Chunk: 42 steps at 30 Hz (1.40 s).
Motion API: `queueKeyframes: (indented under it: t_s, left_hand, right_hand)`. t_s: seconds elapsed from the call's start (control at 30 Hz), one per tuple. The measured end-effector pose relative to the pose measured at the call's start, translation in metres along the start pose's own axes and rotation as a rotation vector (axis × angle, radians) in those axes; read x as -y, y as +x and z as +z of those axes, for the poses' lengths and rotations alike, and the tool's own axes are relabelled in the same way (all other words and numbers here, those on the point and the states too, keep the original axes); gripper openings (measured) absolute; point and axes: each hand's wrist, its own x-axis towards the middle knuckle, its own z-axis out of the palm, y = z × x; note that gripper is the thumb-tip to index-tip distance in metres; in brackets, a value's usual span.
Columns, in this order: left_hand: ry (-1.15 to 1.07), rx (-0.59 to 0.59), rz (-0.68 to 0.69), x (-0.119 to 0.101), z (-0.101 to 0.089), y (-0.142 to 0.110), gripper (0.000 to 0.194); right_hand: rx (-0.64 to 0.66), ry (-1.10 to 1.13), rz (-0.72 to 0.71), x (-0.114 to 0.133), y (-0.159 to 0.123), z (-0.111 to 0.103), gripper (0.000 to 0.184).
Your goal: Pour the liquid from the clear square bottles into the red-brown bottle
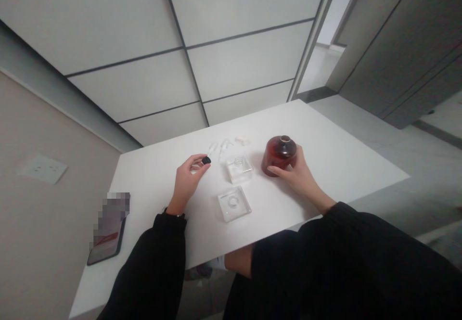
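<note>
My left hand (187, 180) pinches a small black rubber dropper bulb (206, 160) between thumb and fingers. A thin clear glass dropper tube (213, 149) seems to rise from the bulb, but it is faint. My right hand (294, 173) wraps the lower right side of a squat dark red glass bottle (278, 156) with a metal-rimmed open neck. Between my hands lie two square clear glass blocks (238, 170) with round recesses; the nearer one (234, 204) sits closer to me.
Small clear glass pieces (226, 146) lie at the far side of the white table (151, 233). A phone (107, 228) with a pixelated screen rests on its left edge. A wall socket plate (43, 169) is on the left wall.
</note>
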Motion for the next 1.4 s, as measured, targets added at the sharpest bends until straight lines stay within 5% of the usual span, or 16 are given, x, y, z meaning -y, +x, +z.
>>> queueKeyframes:
  t_s: [0.2,0.37,0.5,0.6,0.77,1.03,1.27,1.4]
  left_hand:
    - [0.046,0.009,0.002,-0.010,-0.007,-0.011,0.044]
    - [0.061,-0.046,0.071,-0.060,-0.013,-0.072,0.038]
    - [-0.052,0.320,0.256,-0.106,0.012,-0.141,0.027]
    - [-0.113,0.565,0.280,-0.116,0.046,-0.164,0.028]
    - [-0.030,0.537,0.194,-0.103,0.079,-0.153,0.028]
    - [-0.015,0.411,0.155,-0.095,0.088,-0.145,0.028]
    - [-0.025,0.379,0.182,-0.090,0.073,-0.130,0.025]
    - [-0.038,0.489,0.137,-0.090,0.053,-0.127,0.026]
  right_hand:
    - [0.044,0.027,0.026,-0.004,0.002,-0.001,0.086]
    - [0.085,0.039,0.025,-0.011,-0.001,-0.005,0.092]
    - [0.083,0.031,0.009,-0.018,-0.004,-0.011,0.097]
    - [0.066,0.040,-0.011,-0.023,-0.005,-0.014,0.098]
    - [0.055,0.053,-0.038,-0.026,-0.004,-0.015,0.095]
    - [0.078,0.036,-0.011,-0.024,-0.006,-0.020,0.091]
    - [0.084,0.028,-0.005,-0.020,-0.006,-0.021,0.089]
    - [0.105,0.033,-0.019,-0.016,-0.006,-0.022,0.089]
